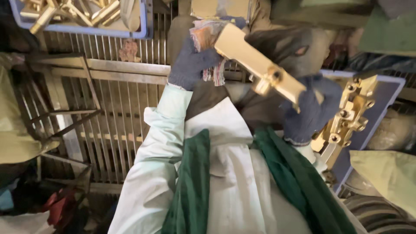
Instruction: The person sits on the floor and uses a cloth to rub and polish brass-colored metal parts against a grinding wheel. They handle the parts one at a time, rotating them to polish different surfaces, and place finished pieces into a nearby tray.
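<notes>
Two gloved hands, one brass bar.
Left hand [190, 60] pressed a rag [208, 39] on the brass bar [255, 65]; right hand [310, 108] fingers wrapped its lower end. One brass fitting [351, 112] lay in the blue tray [385, 93] beside.

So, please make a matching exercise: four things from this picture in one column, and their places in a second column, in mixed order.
Things:
1. brass bar
2. rag
3. blue tray
4. brass fittings

Places:
A. top left corner
B. held between both hands
C. at the right, beside the right hand
D. pressed on the bar by the left hand

Pairs: 1-B, 2-D, 3-A, 4-C
</notes>
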Available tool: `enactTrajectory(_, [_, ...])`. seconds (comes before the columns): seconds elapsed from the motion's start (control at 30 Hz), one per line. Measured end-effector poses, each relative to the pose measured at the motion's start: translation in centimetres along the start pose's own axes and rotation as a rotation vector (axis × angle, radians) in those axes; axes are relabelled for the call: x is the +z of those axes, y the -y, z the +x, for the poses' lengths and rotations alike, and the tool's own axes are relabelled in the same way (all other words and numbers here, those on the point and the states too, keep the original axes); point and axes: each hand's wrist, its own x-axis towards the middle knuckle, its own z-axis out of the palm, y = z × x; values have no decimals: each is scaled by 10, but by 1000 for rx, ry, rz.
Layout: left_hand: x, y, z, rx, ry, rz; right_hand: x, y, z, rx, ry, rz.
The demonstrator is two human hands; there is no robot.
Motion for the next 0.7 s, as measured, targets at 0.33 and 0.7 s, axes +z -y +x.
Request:
enactTrajectory(0.33, [25,-47,-54,232,135,273,-22,25,-19,284,-338,752])
enactTrajectory(0.7, [14,-62,-111,-188,-9,231,-4,17,-50,987,685,1131])
